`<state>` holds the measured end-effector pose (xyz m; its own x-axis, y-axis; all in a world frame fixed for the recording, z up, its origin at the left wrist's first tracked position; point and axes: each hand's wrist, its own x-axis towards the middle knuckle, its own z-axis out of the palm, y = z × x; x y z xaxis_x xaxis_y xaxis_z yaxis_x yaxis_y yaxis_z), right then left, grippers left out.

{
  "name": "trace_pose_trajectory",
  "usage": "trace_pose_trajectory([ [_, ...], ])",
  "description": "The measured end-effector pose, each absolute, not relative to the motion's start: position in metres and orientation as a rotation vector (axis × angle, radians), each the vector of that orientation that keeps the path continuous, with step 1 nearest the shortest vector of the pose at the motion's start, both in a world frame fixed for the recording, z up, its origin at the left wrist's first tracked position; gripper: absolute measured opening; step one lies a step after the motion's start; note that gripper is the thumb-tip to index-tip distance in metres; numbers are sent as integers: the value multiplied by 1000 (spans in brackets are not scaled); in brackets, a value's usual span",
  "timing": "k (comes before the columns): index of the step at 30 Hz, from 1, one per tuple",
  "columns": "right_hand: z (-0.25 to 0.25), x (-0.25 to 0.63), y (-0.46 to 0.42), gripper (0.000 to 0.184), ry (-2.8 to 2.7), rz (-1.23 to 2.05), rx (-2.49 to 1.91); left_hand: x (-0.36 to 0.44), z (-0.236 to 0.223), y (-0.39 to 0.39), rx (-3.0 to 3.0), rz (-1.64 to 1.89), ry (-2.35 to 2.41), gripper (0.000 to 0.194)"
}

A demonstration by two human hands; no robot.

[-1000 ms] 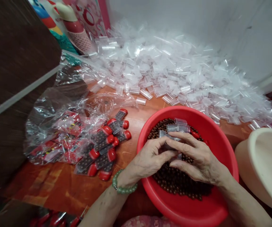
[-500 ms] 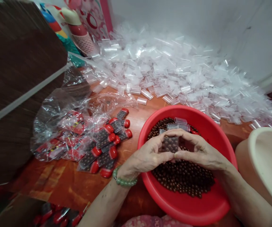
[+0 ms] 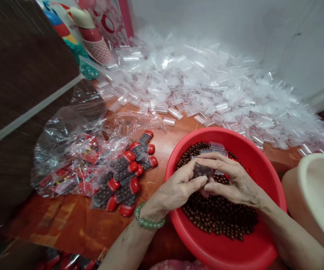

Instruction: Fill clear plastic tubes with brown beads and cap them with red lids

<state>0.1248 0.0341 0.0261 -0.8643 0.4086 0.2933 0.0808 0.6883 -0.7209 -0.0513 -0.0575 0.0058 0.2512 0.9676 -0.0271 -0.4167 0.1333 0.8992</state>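
Note:
A small clear plastic case (image 3: 201, 171) filled with dark brown balls is held over the red basin (image 3: 263, 245). My left hand (image 3: 178, 186) grips it at its left side, thumb across the front. My right hand (image 3: 232, 182) curls around the other side, fingers over the top and thumb low near the left thumb. Loose glossy brown balls (image 3: 220, 217) cover much of the basin's floor below. Behind my fingers, several clear empty sleeves (image 3: 216, 146) lie on the balls. Part of the held case is covered by my fingers.
Left of the basin lie several ball-filled cases with red caps (image 3: 126, 189) and a clear plastic bag (image 3: 63, 131) with red pieces inside. Clear plastic sleeves (image 3: 184, 78) are heaped along the wall. A cream tub (image 3: 302, 195) stands at the right, a flask (image 3: 91, 35) at the back left.
The case has tilted in my hands and is more covered by the fingers. My left thumb has moved up across its front, and the thumbs have come apart slightly.

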Motion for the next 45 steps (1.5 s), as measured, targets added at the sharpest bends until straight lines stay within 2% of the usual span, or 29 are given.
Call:
trace_pose_trajectory([
  [4,29,127,36,61,-2561,1035,-413,-51,7,-58,913,1154,818,17],
  [8,41,137,40,79,-2577,1196,-405,-50,8,-58,842,1227,829,19],
  [10,45,147,44,81,-2520,1228,-530,-50,8,-58,788,1284,792,19],
  [13,44,166,50,59,-2533,971,-794,-50,7,-59,758,1341,810,17],
  [17,33,187,55,30,-2813,560,-1045,-51,9,-61,796,1384,843,19],
  [21,16,190,50,21,-3100,392,-1152,-51,14,-60,820,1433,802,41],
  [26,-8,185,43,13,-3157,218,-1312,-52,21,-57,773,1349,901,32],
  [30,-16,181,42,6,-3142,250,-1330,-51,20,-56,712,1325,893,32],
  [35,-16,184,43,7,-3096,264,-1365,-50,16,-56,564,1225,760,69],
  [38,-10,193,47,12,-2997,248,-1357,-51,14,-56,501,1241,724,79],
  [40,0,197,48,19,-2762,421,-1314,-51,13,-56,533,1249,701,71],
  [42,14,194,47,25,-2407,716,-1257,-52,12,-57,606,1216,693,55],
  [45,34,170,37,19,-1894,1036,-1146,-51,11,-57,649,1161,723,45],
])
